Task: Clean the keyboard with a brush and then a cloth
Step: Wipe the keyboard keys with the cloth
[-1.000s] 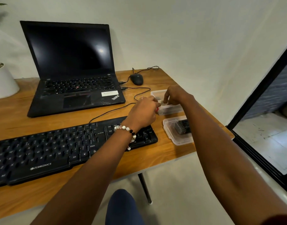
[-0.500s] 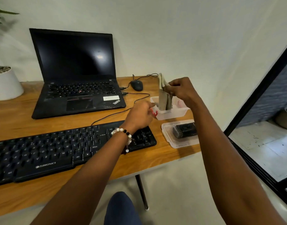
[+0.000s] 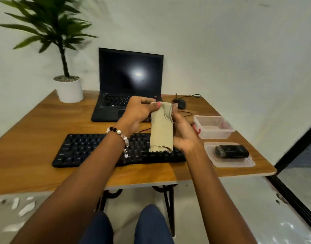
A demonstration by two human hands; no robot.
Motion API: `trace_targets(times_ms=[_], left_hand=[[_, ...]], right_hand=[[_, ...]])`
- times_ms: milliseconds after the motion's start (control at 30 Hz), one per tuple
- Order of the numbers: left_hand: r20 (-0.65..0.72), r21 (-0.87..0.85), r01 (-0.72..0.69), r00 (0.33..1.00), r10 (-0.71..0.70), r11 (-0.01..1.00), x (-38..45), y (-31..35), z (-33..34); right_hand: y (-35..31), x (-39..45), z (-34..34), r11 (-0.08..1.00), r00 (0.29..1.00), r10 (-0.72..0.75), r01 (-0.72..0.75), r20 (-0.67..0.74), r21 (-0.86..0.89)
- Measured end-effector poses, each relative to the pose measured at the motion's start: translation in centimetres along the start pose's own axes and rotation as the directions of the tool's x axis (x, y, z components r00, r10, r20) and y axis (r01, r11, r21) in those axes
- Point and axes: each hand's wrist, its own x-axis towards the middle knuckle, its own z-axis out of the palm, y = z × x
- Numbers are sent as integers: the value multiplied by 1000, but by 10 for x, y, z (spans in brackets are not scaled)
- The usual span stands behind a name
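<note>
Both hands hold the folded beige cloth (image 3: pixel 161 127) up in the air; the left hand (image 3: pixel 139 113) pinches its top edge between thumb and fingers, and the right hand (image 3: pixel 182 131) grips its right side, fingers curled round the fold; the loose lower hem hangs just above the black keyboard (image 3: pixel 91 148), which lies directly beneath both hands on the wooden desk (image 3: pixel 36 131). The cloth is bunched, so if it is opened carelessly a corner may slip from the pinch and drop onto the keys; wiped while folded, it may only skim the key tops. To the right of the right hand, a shallow clear lid (image 3: pixel 228 161) carries the dark brush (image 3: pixel 231 151) near the desk's edge; a sweeping elbow could knock it off. Just beyond it stands the open clear box (image 3: pixel 213 126); beyond the hands, a trailing hem could snag the mouse (image 3: pixel 180 103) cable beside the laptop (image 3: pixel 128 83).
</note>
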Motion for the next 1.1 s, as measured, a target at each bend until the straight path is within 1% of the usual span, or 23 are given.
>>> trace_targets(times_ms=[67, 133, 233, 300, 367, 400, 433, 467, 500, 533, 567, 600, 633, 667, 700, 733, 767, 800, 867, 933, 1000, 1033, 1100], left_hand=[[-35, -85, 68, 997, -71, 994, -9, -6, -21], [-51, -167, 140, 987, -150, 976, -15, -14, -41], [-83, -210, 187, 975, -208, 960, -22, -25, -73], [-91, -198, 185, 974, -206, 962, -26, -29, -94], [-133, -127, 165, 974, -182, 978, -29, -32, -116], [-186, -63, 155, 969, -164, 986, -30, -34, -128], [-257, 7, 148, 956, -141, 989, -29, -36, -141], [-330, 79, 137, 938, -104, 987, -30, -40, -158], [-379, 163, 118, 924, -49, 980, -30, -45, -174], [-396, 257, 102, 918, 9, 961, -31, -51, -192], [-373, 362, 91, 926, 55, 928, -34, -56, -208], [-310, 462, 85, 948, 71, 883, -38, -59, -222], [-225, 535, 88, 973, 42, 840, -43, -63, -234], [-117, 570, 91, 993, -28, 816, -49, -64, -244], [-8, 582, 104, 992, -123, 807, -53, -68, -253], [88, 596, 115, 975, -207, 795, -56, -71, -259], [154, 628, 116, 951, -269, 770, -59, -74, -263], [188, 674, 105, 933, -307, 731, -60, -78, -266], [183, 757, 83, 926, -331, 648, -61, -87, -267], [150, 767, 89, 938, -312, 636, -61, -91, -265], [125, 759, 103, 946, -300, 642, -60, -91, -264], [123, 766, 97, 948, -293, 636, -61, -92, -264], [113, 781, 87, 954, -277, 618, -62, -91, -261]], right_hand=[[22, 3, 16, 1000, 998, -2, 2, 61, 8], [38, 5, 30, 999, 999, -23, 25, 41, -48], [56, 13, 48, 994, 1000, -11, 11, 1, -105], [65, 20, 59, 994, 1000, -2, 2, 6, -111], [74, 30, 73, 988, 1000, -22, 19, -16, -155], [78, 37, 79, 976, 997, -58, 47, -46, -213], [81, 43, 85, 945, 990, -119, 88, -81, -314], [85, 51, 90, 877, 973, -207, 136, -106, -461], [88, 59, 95, 753, 944, -315, 183, -102, -632], [90, 68, 99, 576, 906, -421, 225, -49, -786], [93, 76, 103, 373, 867, -498, 254, 39, -893], [96, 83, 108, 178, 834, -536, 268, 135, -947], [100, 92, 113, 19, 819, -531, 267, 217, -964], [105, 99, 118, -110, 817, -504, 261, 280, -959], [112, 106, 123, -220, 819, -462, 265, 339, -939], [120, 112, 127, -308, 828, -408, 273, 386, -911], [127, 116, 131, -373, 832, -354, 293, 427, -880], [135, 118, 135, -413, 837, -303, 316, 455, -854], [147, 118, 142, -449, 837, -249, 346, 488, -824], [157, 115, 148, -499, 823, -224, 363, 522, -787], [162, 113, 149, -521, 820, -193, 380, 539, -764], [162, 112, 148, -519, 821, -159, 404, 549, -753], [158, 111, 144, -529, 807, -40, 484, 590, -697]])
